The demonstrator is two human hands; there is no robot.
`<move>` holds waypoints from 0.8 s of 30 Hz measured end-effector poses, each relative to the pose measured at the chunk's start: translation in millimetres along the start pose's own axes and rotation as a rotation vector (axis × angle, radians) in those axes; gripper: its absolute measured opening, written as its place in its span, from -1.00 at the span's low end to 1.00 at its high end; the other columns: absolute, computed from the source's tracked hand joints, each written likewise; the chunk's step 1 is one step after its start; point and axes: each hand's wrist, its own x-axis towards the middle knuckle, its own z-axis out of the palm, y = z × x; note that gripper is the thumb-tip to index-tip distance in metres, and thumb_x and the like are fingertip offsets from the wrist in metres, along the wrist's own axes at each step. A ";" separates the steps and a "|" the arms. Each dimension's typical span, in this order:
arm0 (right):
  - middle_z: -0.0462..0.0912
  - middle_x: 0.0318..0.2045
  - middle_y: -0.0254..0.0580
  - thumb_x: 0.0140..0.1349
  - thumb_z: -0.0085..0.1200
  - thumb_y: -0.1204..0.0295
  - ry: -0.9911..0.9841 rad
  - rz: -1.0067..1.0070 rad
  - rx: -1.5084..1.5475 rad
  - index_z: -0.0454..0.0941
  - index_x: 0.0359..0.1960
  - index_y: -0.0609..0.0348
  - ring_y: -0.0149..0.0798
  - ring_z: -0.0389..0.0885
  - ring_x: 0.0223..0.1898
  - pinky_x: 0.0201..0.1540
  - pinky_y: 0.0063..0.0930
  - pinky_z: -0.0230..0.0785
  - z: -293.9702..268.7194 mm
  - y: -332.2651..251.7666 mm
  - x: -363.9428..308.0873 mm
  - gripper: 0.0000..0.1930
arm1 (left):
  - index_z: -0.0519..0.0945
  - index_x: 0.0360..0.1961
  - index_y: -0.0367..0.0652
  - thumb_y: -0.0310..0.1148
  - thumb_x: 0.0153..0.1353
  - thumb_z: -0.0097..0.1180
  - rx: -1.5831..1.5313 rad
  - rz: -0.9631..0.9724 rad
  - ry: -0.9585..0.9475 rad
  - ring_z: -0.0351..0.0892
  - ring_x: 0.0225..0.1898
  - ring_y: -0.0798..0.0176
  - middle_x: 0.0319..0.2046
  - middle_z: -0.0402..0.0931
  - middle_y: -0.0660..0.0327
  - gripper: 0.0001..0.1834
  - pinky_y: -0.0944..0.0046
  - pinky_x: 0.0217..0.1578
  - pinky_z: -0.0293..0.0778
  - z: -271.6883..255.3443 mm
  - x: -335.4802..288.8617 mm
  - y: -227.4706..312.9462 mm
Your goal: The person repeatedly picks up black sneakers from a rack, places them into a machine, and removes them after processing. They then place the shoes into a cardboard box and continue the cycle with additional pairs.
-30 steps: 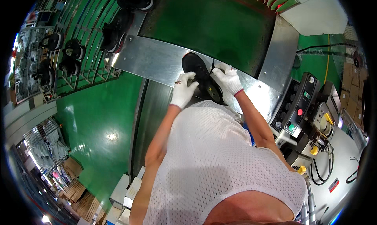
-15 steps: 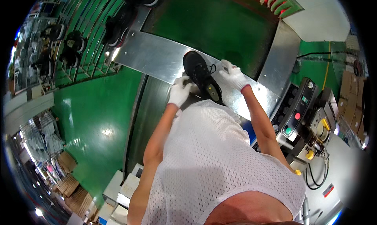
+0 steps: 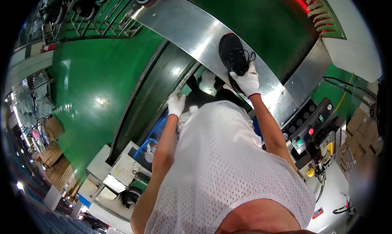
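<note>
A black lace-up sneaker (image 3: pixel 231 51) lies at the metal ledge, its toe pointing away from me and its laces hanging loose on the right. My right hand (image 3: pixel 247 82), in a white knitted glove, is closed around the shoe's heel end and partly hides it. Off to the left, my left hand (image 3: pixel 176 104), also gloved in white, is beside a narrow metal edge (image 3: pixel 188 76). Its fingers are loosely bent and slightly apart, with nothing visible in them.
Beyond the steel ledge (image 3: pixel 192 27) runs a dark green belt (image 3: pixel 253 17) into a red-lit opening with hanging strips (image 3: pixel 318 13). A control box (image 3: pixel 312 125) with coloured buttons stands at right. Dark shoes (image 3: pixel 85 6) rest on a rack at upper left.
My right hand has come onto the sneaker's heel and grips it. My left hand has drawn back from the shoe, leftward and nearer to me. The view has shifted too.
</note>
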 end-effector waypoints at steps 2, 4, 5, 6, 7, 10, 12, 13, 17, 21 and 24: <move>0.58 0.14 0.24 -0.08 0.52 0.21 0.065 0.034 -0.108 0.21 0.36 0.42 0.06 0.60 0.17 0.21 -0.21 0.46 6.6 -1.0 -0.5 0.01 | 0.56 0.11 -0.40 -0.33 0.24 0.24 -0.040 0.019 -0.002 0.70 -0.07 0.10 -0.06 0.66 -0.09 -0.53 0.16 -0.01 0.57 -0.5 9.5 -14.8; 0.55 0.18 0.26 -0.07 0.48 0.16 0.141 0.081 -0.165 0.20 0.39 0.34 0.14 0.56 0.20 0.23 -0.20 0.45 12.7 -3.4 -3.4 0.02 | 0.55 0.10 -0.40 -0.33 0.25 0.24 -0.129 -0.026 -0.039 0.70 -0.07 0.08 -0.07 0.66 -0.10 -0.54 0.15 -0.01 0.57 -1.6 18.9 -23.5; 0.57 0.15 0.28 -0.08 0.49 0.15 0.193 0.042 -0.186 0.17 0.40 0.35 0.17 0.58 0.18 0.22 -0.18 0.46 15.4 4.9 -5.6 0.05 | 0.55 0.10 -0.40 -0.34 0.26 0.24 -0.151 -0.011 -0.043 0.70 -0.07 0.08 -0.08 0.66 -0.10 -0.55 0.15 -0.01 0.57 -3.9 21.9 -29.4; 0.58 0.13 0.28 -0.08 0.50 0.16 0.200 0.082 -0.196 0.16 0.40 0.37 0.16 0.59 0.16 0.20 -0.18 0.47 16.5 1.0 -6.4 0.05 | 0.55 0.10 -0.40 -0.34 0.26 0.23 -0.172 -0.002 -0.048 0.70 -0.07 0.07 -0.08 0.66 -0.10 -0.56 0.15 -0.01 0.57 -8.6 24.0 -32.8; 0.59 0.11 0.29 -0.07 0.50 0.16 0.196 0.122 -0.210 0.16 0.39 0.38 0.15 0.61 0.14 0.18 -0.18 0.48 16.7 -2.1 -9.0 0.05 | 0.55 0.09 -0.40 -0.35 0.27 0.23 -0.193 -0.004 -0.051 0.69 -0.07 0.07 -0.09 0.66 -0.10 -0.57 0.15 -0.01 0.56 -10.8 21.2 -41.5; 0.64 0.02 0.26 -0.07 0.55 0.16 0.207 0.048 -0.208 0.25 0.32 0.40 0.09 0.67 0.03 0.09 -0.19 0.52 22.0 37.6 -0.3 -0.01 | 0.59 0.02 -0.35 -0.30 0.27 0.21 -0.204 -0.038 -0.024 0.70 -0.06 -0.06 -0.12 0.67 -0.11 -0.61 0.08 0.01 0.56 -18.3 17.5 -70.6; 0.65 0.03 0.22 -0.07 0.56 0.15 0.181 0.089 -0.282 0.36 0.23 0.38 0.08 0.67 0.04 0.08 -0.20 0.52 17.8 0.7 -7.7 -0.10 | 0.60 0.00 -0.35 -0.31 0.26 0.22 -0.216 -0.049 0.010 0.70 -0.08 -0.06 -0.14 0.68 -0.11 -0.63 0.08 0.00 0.56 -21.3 6.8 -92.1; 0.64 0.04 0.21 -0.08 0.55 0.13 0.183 0.092 -0.278 0.40 0.20 0.36 0.08 0.64 0.08 0.10 -0.18 0.50 17.5 7.0 -6.4 -0.13 | 0.60 0.00 -0.36 -0.32 0.26 0.23 -0.225 -0.040 0.017 0.70 -0.08 -0.05 -0.15 0.68 -0.11 -0.63 0.08 0.00 0.56 -18.0 1.0 -109.4; 0.63 0.05 0.22 -0.10 0.56 0.10 0.212 0.067 -0.351 0.40 0.19 0.36 0.12 0.62 0.10 0.13 -0.14 0.48 20.0 18.5 -2.8 -0.11 | 0.62 -0.04 -0.37 -0.36 0.22 0.26 -0.288 -0.146 0.028 0.71 -0.10 -0.05 -0.17 0.68 -0.11 -0.66 0.09 -0.02 0.58 -24.4 -21.7 -137.7; 0.63 0.06 0.21 -0.10 0.55 0.06 0.220 0.022 -0.412 0.40 0.19 0.36 0.13 0.63 0.09 0.13 -0.15 0.48 18.5 30.1 -3.1 -0.10 | 0.64 -0.09 -0.37 -0.35 0.20 0.28 -0.203 -0.132 0.074 0.71 -0.10 -0.04 -0.13 0.68 -0.12 -0.67 0.08 -0.02 0.58 -30.5 -24.8 -159.7; 0.66 0.01 0.19 -0.09 0.55 0.04 0.193 0.022 -0.323 0.42 0.18 0.36 0.12 0.63 0.07 0.12 -0.14 0.48 20.3 23.7 -2.0 -0.12 | 0.62 -0.04 -0.39 -0.34 0.22 0.26 -0.160 -0.125 0.058 0.70 -0.05 -0.07 -0.11 0.68 -0.15 -0.64 0.07 0.02 0.57 -41.5 -12.9 -156.1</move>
